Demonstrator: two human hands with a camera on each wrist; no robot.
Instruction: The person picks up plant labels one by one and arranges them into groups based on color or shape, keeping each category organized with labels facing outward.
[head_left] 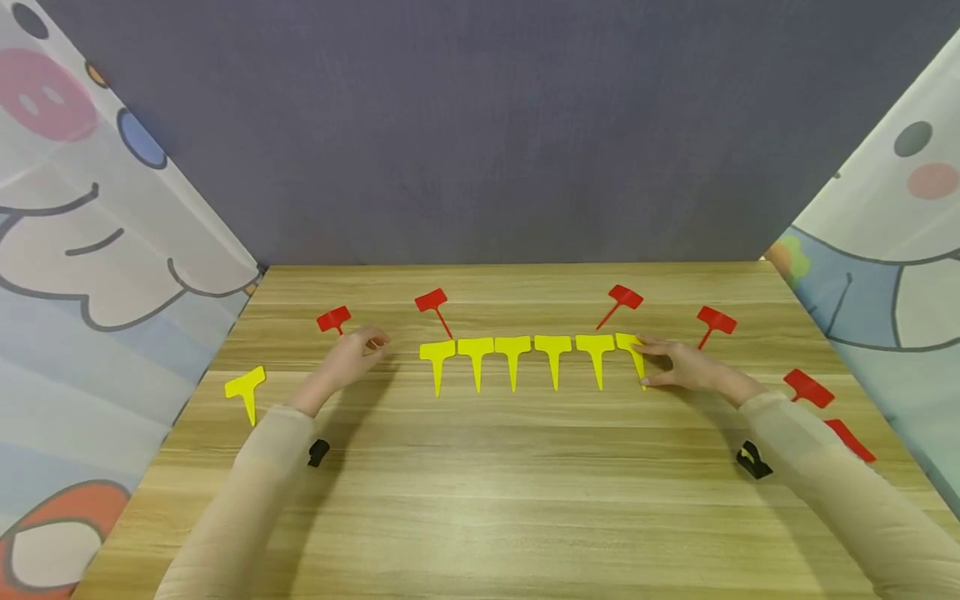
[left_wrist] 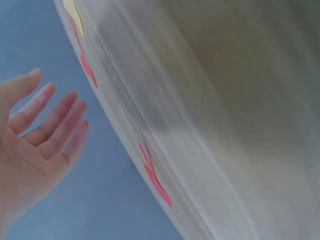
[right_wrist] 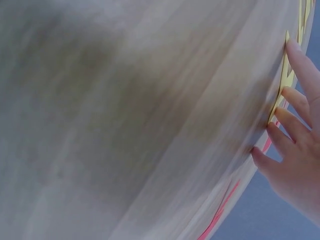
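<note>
Several yellow T-shaped plant labels (head_left: 552, 344) lie side by side in a row on the wooden table, stakes toward me. At the row's right end, my right hand (head_left: 678, 367) touches the last yellow label (head_left: 627, 342). In the right wrist view, its thumb is at the pointed tip of that label (right_wrist: 284, 75) and the spread fingertips rest along the head. My left hand (head_left: 351, 358) is held over the table left of the row, holding nothing; its fingers (left_wrist: 60, 115) are loosely spread in the left wrist view.
Red labels lie scattered behind the row, one at back left (head_left: 431, 300), another at back right (head_left: 626, 295), and more along the right side (head_left: 808, 388). A lone yellow label (head_left: 246, 384) is at far left. Black straps show by both forearms. A dark panel (head_left: 510, 133) stands behind the table.
</note>
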